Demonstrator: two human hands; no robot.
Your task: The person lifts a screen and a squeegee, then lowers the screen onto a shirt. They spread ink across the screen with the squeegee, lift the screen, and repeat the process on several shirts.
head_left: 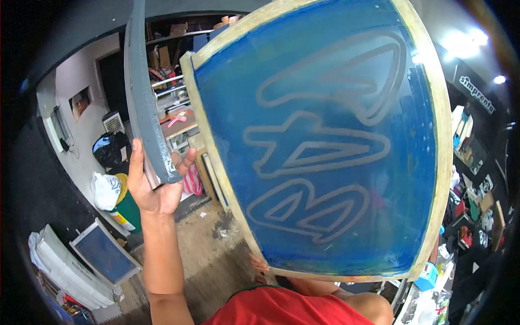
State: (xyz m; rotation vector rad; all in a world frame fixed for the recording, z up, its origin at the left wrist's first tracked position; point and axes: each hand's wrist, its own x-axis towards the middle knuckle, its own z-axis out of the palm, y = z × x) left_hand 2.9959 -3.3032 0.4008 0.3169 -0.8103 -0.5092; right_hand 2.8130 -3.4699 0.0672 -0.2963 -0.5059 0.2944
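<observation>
workshop floor (189,244) behind, blue screen (325,173) filling center to upper right, left hand (157,192) grasping gray bar (145,108) at left, right hand (259,264) mostly hidden at screen's lower-left corner, grip unclear; best keep bar clear of mesh.

- A black bag (108,153) sits near the pale wall (81,76).
- A white bag (106,190) rests by a green container (129,214).
- A pink-striped bag (193,182) is near the shelves (177,129).
- White "simprenta" lettering (476,93) marks the dark wall (472,67).
</observation>
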